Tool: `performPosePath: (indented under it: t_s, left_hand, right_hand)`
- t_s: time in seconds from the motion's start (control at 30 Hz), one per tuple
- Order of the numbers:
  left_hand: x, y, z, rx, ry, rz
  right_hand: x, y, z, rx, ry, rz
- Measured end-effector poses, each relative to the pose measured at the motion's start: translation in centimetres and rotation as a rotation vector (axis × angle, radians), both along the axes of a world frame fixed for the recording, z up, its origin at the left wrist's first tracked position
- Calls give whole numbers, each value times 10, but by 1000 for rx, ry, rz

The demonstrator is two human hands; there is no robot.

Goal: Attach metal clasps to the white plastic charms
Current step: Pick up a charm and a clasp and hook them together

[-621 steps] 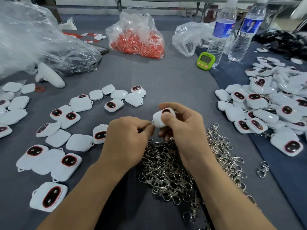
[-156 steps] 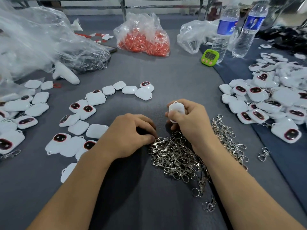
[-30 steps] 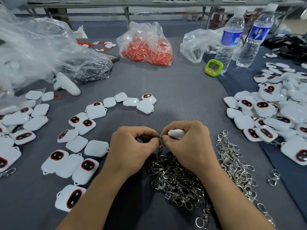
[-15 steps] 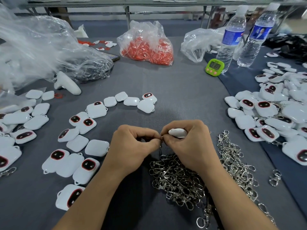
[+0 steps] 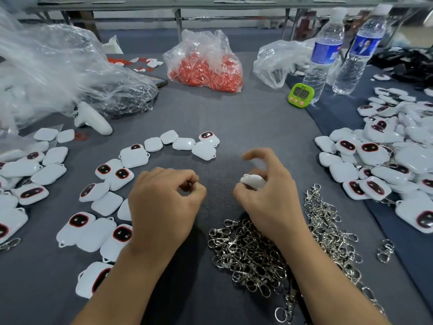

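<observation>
Right hand (image 5: pixel 269 202) around charm (image 5: pixel 253 181); red-filled bag (image 5: pixel 203 59)

Bright overhead light is falling evenly on the grey table (image 5: pixel 246 118), and soft shadows are pooling beneath the forearms (image 5: pixel 131 289). Glare is glinting off the clear plastic bag (image 5: pixel 54 66) and the metal clasps (image 5: pixel 248 252). The fingers (image 5: pixel 256 155) of the right hand (image 5: pixel 269 202) are blurring with motion; the wide lens is bowing the edges.

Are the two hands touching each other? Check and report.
No: the left hand and the right hand, which holds a white charm, sit apart with grey cloth showing between them.
</observation>
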State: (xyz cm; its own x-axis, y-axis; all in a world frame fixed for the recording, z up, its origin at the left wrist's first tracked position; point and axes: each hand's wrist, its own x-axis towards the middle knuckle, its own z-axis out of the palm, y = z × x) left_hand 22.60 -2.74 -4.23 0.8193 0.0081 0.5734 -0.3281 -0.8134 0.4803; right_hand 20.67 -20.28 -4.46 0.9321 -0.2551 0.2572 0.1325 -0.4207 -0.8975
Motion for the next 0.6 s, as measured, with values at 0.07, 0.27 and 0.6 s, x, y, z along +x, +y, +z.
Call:
performPosePath:
  t_s: [0.07, 0.27, 0.6]
  left_hand:
    - [1, -1, -4, 135, -21, -30]
    - [-3, -17, -12, 283, 140, -213]
    - [3, -15, -11, 104, 296, -295]
  right_hand:
    - [1, 0, 2, 81, -2, 7]
    - [4, -3, -2, -40, 66, 71]
    - [9, -9, -6, -29, 146, 100]
